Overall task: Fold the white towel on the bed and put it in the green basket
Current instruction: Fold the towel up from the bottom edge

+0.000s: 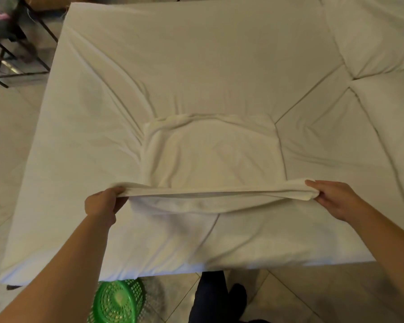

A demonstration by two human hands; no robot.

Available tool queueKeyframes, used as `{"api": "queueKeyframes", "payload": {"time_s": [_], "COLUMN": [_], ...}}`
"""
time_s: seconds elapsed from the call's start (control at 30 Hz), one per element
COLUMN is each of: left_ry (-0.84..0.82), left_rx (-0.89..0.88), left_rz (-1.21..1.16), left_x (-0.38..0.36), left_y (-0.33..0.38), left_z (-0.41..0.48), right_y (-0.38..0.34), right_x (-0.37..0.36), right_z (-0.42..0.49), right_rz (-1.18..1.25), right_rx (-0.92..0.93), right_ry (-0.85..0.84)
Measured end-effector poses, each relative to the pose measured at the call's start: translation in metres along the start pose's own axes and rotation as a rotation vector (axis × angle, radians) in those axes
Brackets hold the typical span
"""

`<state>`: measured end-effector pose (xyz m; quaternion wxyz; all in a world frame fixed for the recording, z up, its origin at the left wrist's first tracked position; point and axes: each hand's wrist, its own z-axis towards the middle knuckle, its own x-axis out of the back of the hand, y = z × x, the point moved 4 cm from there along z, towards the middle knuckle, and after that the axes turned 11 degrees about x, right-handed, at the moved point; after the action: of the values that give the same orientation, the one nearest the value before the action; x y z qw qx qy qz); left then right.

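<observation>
The white towel [210,157] lies on the bed [173,66], its far part flat and its near edge lifted off the sheet. My left hand [102,202] pinches the near left corner. My right hand [334,199] pinches the near right corner, and the edge is stretched taut between them. The green basket [118,301] stands on the tiled floor just below the bed's near edge, under my left forearm, its near side cut off by the frame.
A white quilted duvet [371,101] covers the right side of the bed. A black metal rack [12,54] stands on the floor at the far left. My dark-clad legs [216,299] are at the bed's near edge, right of the basket.
</observation>
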<state>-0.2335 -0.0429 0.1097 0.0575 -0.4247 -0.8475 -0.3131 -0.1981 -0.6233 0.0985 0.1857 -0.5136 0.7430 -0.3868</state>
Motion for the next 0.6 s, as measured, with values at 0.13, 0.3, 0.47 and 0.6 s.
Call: {"api": "queueKeyframes", "payload": {"time_s": [0.13, 0.3, 0.47, 0.6], "left_ry": [0.004, -0.12, -0.175, -0.166], "left_rx": [0.042, 0.081, 0.104, 0.117], "left_rz": [0.013, -0.069, -0.032, -0.023], "left_x": [-0.034, -0.078, -0.12, -0.154], "left_y": [0.05, 0.105, 0.147, 0.173], "left_z": [0.024, 0.067, 0.105, 0.134], "right_y": [-0.028, -0.06, -0.081, -0.094], "right_x": [-0.031, -0.07, -0.099, -0.12], "right_z": [0.035, 0.071, 0.114, 0.145], "right_rz": [0.012, 0.034, 0.085, 0.169], "right_rx": [-0.011, -0.047, -0.101, -0.145], "right_ry": [0.045, 0.078, 0.096, 0.096]}}
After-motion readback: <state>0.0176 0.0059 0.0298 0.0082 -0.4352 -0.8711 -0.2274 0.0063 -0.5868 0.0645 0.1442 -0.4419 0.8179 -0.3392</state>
